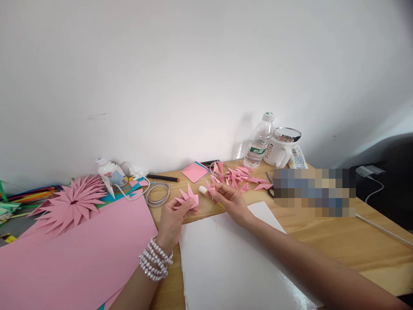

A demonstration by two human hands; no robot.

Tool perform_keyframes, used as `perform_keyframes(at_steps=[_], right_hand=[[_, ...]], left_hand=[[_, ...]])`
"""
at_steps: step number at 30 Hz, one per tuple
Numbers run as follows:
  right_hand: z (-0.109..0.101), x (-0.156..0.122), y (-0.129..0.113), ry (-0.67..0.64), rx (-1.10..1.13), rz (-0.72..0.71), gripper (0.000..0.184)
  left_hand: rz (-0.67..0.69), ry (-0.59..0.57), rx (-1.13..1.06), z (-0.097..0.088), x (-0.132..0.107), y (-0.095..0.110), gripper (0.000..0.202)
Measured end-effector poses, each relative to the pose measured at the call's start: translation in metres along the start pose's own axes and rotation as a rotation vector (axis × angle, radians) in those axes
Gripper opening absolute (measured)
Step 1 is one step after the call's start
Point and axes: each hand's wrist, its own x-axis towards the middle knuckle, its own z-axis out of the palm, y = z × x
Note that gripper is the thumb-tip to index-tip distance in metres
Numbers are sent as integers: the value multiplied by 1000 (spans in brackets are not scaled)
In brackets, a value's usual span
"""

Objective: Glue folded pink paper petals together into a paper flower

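The left hand pinches a pink paper fan with pointy tips, near a corner of the white board. The right hand pinches a small pink piece just beside it. A glue stick is there too; I can't tell if it's held. More pink bits lie piled on the counter.
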Motion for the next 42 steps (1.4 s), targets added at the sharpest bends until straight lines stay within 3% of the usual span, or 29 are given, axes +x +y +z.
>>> perform_keyframes(at_steps=[4, 9, 18, 24, 42], right_hand=[[3, -1, -3, -87, 102, 67, 24], [2, 0, 0, -138, 68, 110, 28], [3, -2, -1, -240, 121, 158, 28], [5, -4, 0, -245, 154, 204, 26], [9, -5, 6, -200, 90, 129, 31]], left_hand=[[-4, -30, 66, 0, -3, 0, 18], [3, -90, 127, -1, -4, 0, 17], [-12, -75, 213, -1, -4, -1, 18], [-9, -31, 247, 3, -6, 2, 18], [-38, -52, 285, 4, -8, 3, 16]])
